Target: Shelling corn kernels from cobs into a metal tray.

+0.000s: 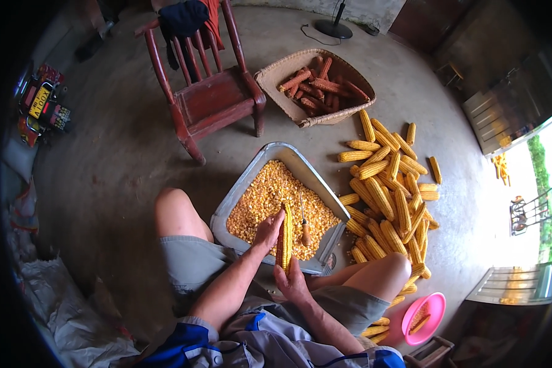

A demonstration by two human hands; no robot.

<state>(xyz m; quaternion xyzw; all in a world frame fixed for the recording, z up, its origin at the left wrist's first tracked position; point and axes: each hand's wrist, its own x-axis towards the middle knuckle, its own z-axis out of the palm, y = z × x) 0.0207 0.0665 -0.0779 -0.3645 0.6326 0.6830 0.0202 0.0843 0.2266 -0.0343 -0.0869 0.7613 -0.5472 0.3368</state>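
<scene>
An ear of corn [285,237] is held lengthwise in both hands, over the near part of a metal scoop-shaped pan [232,193]. A reddish strip without kernels runs along its left side. My left hand [269,230] grips the upper left of the ear, and my right hand [292,280] holds its lower end. Loose yellow corn kernels [262,198] cover much of the pan's floor. On them, just right of the ear, lies a pointed awl-like tool with a wooden handle [306,234].
A heap of corn ears [386,193] lies right of the pan. Beyond stand a woven basket [280,64] of bare reddish cobs [319,87] and a red wooden chair [216,96] with clothes on it. A pink basin [437,317] sits at lower right, white sacks [60,303] at lower left.
</scene>
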